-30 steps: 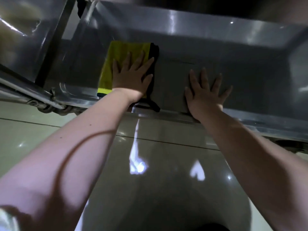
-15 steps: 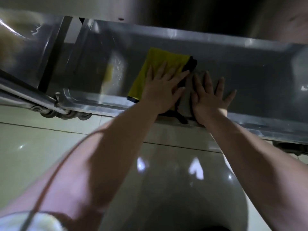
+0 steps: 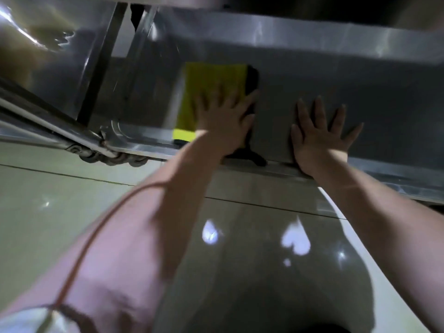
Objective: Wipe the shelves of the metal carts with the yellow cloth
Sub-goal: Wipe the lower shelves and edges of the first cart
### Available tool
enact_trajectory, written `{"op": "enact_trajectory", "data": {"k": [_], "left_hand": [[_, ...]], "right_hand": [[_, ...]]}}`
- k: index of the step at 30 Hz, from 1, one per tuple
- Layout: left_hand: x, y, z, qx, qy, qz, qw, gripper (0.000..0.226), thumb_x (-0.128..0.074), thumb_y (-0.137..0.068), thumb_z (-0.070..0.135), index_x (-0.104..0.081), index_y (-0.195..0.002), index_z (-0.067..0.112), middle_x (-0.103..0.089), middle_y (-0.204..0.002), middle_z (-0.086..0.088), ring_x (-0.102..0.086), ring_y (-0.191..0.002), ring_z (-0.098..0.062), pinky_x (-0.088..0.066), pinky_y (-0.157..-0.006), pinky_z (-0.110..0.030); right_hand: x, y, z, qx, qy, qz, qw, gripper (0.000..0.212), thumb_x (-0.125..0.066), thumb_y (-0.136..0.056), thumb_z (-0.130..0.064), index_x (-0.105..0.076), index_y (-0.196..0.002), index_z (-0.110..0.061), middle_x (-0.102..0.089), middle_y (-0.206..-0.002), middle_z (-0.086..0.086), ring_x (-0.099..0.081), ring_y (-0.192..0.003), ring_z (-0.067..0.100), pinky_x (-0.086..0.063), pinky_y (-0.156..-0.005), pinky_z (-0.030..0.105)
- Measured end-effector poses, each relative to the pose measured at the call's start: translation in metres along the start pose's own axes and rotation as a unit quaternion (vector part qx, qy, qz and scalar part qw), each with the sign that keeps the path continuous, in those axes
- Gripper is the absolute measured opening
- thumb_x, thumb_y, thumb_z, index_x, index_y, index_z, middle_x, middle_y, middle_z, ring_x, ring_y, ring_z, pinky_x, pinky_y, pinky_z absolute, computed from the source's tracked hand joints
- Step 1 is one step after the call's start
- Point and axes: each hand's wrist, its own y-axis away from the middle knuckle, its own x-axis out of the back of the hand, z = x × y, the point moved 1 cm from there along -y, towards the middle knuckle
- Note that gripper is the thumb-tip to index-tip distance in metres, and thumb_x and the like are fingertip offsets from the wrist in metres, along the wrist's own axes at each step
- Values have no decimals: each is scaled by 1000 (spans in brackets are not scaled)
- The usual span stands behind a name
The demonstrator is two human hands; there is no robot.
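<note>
— Where is the yellow cloth (image 3: 211, 85)?
— It lies flat on the low shelf (image 3: 372, 104) of the metal cart, toward the shelf's left end. The left hand (image 3: 223, 126) lies on the cloth's near right part, palm down, fingers straight and spread, gripping nothing.
— And the right hand (image 3: 319, 138)?
— It is also flat with fingers fanned, on bare metal just right of the cloth and not touching it. Its heel sits at the shelf's front rim (image 3: 396, 171).
— What does the shelf hold?
— It is a shallow tray with a raised rim. Inside are the cloth and both hands.
— Anything hard to see?
— The cloth's near edge is hidden under the left hand and wrist. A black edge (image 3: 252, 78) runs down its right side. The whole view is blurred. Casters (image 3: 108, 157) show below the left corner, above a glossy tiled floor (image 3: 72, 212). The metal at far left is only reflections.
</note>
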Motion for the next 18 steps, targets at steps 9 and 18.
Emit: {"op": "enact_trajectory", "data": {"k": [9, 18], "left_hand": [[-5, 17, 1, -94, 8, 9, 995, 59, -28, -95, 61, -12, -151, 50, -11, -163, 11, -6, -151, -24, -2, -117, -58], [8, 46, -148, 93, 5, -7, 996, 56, -32, -100, 55, -6, -149, 54, 0, -164, 10, 0, -151, -29, 2, -118, -56]], "right_hand": [[2, 1, 5, 13, -26, 6, 1000, 55, -16, -100, -51, 2, -152, -49, 7, -164, -12, 12, -149, 33, 7, -112, 69], [0, 3, 0, -3, 1, 4, 1000, 56, -15, -100, -53, 5, -151, -49, 10, -164, -11, 12, -149, 36, 7, -111, 71]]}}
